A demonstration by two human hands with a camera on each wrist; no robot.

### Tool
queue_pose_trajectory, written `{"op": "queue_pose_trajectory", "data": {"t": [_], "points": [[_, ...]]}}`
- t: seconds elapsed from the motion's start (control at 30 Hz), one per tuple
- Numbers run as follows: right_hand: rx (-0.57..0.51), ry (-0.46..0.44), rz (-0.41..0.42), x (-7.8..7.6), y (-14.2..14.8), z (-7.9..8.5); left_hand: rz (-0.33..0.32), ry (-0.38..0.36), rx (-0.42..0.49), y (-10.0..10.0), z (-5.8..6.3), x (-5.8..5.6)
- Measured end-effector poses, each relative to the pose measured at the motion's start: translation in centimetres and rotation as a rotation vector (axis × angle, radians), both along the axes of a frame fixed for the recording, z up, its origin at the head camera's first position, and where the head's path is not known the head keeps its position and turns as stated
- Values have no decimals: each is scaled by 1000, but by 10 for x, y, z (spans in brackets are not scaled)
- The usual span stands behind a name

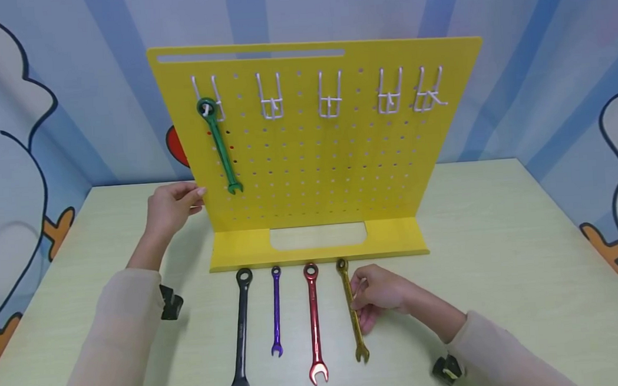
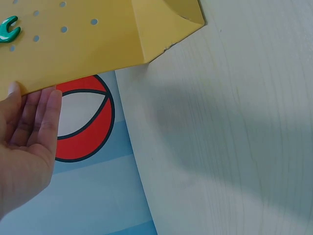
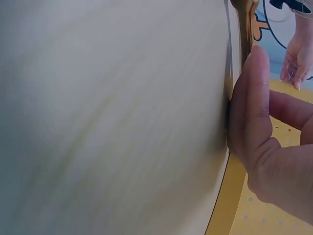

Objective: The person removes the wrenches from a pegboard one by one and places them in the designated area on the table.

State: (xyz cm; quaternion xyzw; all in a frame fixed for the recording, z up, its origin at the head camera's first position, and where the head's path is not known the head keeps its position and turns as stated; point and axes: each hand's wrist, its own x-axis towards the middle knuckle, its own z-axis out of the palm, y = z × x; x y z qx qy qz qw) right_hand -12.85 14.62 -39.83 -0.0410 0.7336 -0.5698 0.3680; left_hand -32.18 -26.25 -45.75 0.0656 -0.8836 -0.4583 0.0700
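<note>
Beige cloth covers the left forearm, a sleeve (image 1: 105, 341) that ends at a small black camera (image 1: 171, 303) and the left hand (image 1: 170, 206), whose thumb and fingers pinch the left edge of the yellow pegboard (image 1: 297, 136), thumb in front and fingers behind. Just right of that edge, a green wrench (image 1: 220, 146) hangs by its ring from the leftmost hook, and four more white hooks (image 1: 330, 99) run on toward the right. On the pale table (image 1: 482, 253), near side of the board's base, wrenches lie in a row with their ring ends facing far: a long black wrench (image 1: 240, 336), then a short purple wrench (image 1: 276, 310), then a red wrench (image 1: 314, 322). Last in the row, right of the red one, is the gold wrench (image 1: 347, 288), slightly slanted, with the thumb and fingertips of the right hand (image 1: 380, 290) closed on its shaft from the right.
</note>
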Motion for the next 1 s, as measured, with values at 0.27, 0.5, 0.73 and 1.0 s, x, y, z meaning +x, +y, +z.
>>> {"op": "queue_pose_trajectory", "data": {"t": [0.27, 0.5, 0.73, 1.0], "points": [[-3, 25, -24, 1, 2, -4, -26, -50, 74, 18, 39, 29], [0, 28, -48, 1, 5, -3, -57, -111, 52, 54, 114, 86], [27, 46, -52, -2, 7, 0, -58, -104, 43, 53, 113, 85], [38, 175, 3, -13, 15, 6, -7, -107, 108, 31, 68, 50]]}}
